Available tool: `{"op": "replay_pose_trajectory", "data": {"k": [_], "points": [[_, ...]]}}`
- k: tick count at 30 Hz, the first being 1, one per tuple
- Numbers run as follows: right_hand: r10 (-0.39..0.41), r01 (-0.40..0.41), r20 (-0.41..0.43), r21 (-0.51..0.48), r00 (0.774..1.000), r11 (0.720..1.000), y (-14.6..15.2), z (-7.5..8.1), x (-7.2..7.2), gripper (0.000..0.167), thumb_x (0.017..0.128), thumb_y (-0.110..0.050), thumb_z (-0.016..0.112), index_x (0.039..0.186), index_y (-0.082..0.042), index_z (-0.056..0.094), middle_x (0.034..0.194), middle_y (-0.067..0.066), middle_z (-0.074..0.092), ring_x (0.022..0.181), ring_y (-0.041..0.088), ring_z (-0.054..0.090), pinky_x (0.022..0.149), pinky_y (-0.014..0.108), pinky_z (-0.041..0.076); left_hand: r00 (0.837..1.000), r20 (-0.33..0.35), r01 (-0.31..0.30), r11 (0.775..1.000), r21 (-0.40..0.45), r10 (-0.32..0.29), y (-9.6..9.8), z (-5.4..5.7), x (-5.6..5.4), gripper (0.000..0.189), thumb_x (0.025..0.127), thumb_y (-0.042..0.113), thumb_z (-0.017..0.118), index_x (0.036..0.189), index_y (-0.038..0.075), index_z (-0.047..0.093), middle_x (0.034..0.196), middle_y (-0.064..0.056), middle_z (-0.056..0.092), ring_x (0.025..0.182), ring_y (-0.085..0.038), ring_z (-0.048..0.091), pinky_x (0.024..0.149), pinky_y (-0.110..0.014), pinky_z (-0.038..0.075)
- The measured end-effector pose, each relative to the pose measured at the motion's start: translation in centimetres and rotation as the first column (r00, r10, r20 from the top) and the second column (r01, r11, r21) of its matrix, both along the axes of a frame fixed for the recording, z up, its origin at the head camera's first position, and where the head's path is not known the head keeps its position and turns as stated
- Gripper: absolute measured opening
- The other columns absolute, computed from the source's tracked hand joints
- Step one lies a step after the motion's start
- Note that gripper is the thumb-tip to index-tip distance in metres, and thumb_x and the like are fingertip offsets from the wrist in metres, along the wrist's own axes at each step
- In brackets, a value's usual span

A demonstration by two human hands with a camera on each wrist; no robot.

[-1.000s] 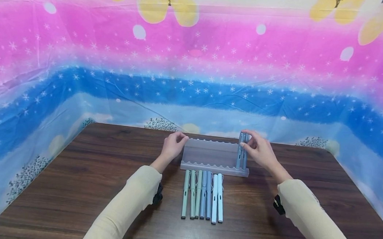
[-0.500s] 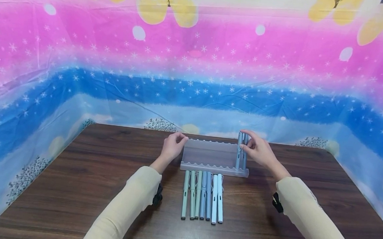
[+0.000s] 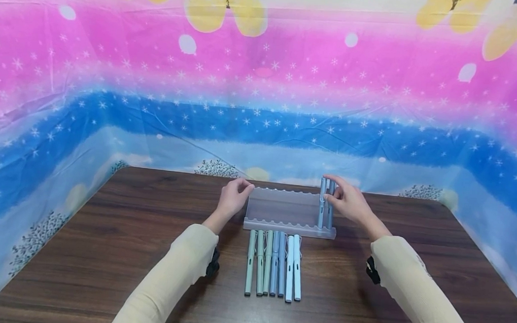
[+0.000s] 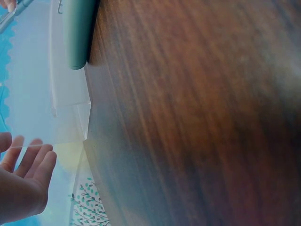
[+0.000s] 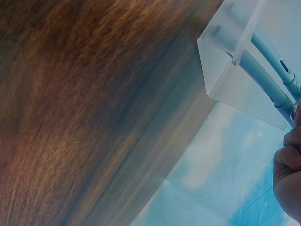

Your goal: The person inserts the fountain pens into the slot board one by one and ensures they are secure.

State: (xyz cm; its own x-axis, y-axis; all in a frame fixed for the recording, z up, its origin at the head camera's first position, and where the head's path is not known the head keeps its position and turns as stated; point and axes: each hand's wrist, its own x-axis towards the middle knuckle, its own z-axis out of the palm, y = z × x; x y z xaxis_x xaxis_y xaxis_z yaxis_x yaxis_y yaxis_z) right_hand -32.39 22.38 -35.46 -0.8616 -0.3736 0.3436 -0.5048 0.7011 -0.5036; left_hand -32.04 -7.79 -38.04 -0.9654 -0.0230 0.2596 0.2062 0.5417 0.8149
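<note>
Surface: dark brown wood grain, far corners rounded. On it: translucent rack, standing; just in front, lying side by side, three green pens, two grey-blue pens, two pale-blue pens.

Green pens, pale blue pens, brown table, pink-blue snowflake backdrop

A pink-and-blue snowflake-print cloth hangs behind a dark wooden table.
</note>
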Motion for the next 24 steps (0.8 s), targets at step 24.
{"op": "replay_pose_trajectory", "data": {"k": [24], "points": [[-0.013,0.007,-0.078,-0.079,0.997,0.997,-0.08,0.26,0.62,0.056,0.084,-0.012,0.06,0.135,-0.017,0.036,0.058,0.0,0.05,0.046,0.015,0.043,0.042,0.029,0.037,1.0,-0.01,0.004,1.0,0.005,-0.004,-0.05,-0.1,-0.05,0.02,0.089,0.021,0.053,0.095,0.003,0.061,0.105,-0.012,0.059,0.101,-0.026,0.052,0.087,-0.039,0.039]]}}
